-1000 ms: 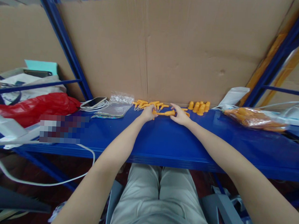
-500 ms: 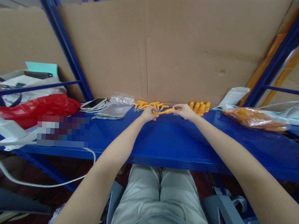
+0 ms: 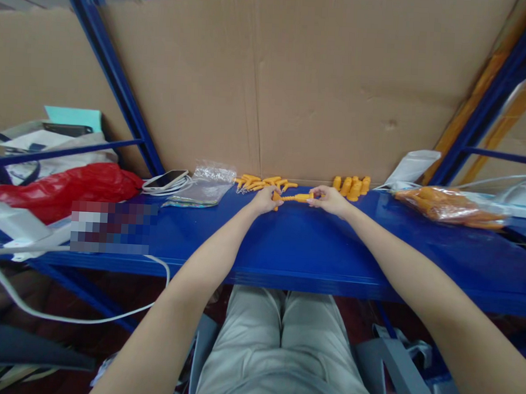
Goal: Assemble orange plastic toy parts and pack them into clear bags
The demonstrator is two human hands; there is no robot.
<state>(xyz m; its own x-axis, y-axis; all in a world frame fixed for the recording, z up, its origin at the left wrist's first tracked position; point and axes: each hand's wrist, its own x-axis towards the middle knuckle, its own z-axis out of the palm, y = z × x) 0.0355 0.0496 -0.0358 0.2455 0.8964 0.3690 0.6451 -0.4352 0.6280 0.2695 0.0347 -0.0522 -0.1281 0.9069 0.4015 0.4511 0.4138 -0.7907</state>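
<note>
Between my hands, just above the blue shelf (image 3: 305, 240), an orange plastic piece with a thin, ribbed shaft (image 3: 294, 197) lies almost level. My left hand (image 3: 266, 201) is closed on its left end, where a short crosspiece shows below the fingers. The fingers of my right hand (image 3: 328, 200) pinch its thicker right end; whether that end is a separate part I cannot tell. Behind my left hand lie several orange T-shaped pieces (image 3: 250, 181) with small metal chains. Several orange cylindrical pieces (image 3: 346, 186) stand beyond my right hand.
A clear plastic bag (image 3: 210, 185) and a phone with a coiled white cable (image 3: 170, 180) lie to the left, beside a red plastic bag (image 3: 78, 190). Rightward sits a clear bag of orange pieces (image 3: 447, 206). Cardboard (image 3: 321, 94) stands behind the shelf, between blue posts.
My right hand has shifted slightly right, and more of the orange piece shows between my hands. It now lies more level. Both hands keep their hold.
</note>
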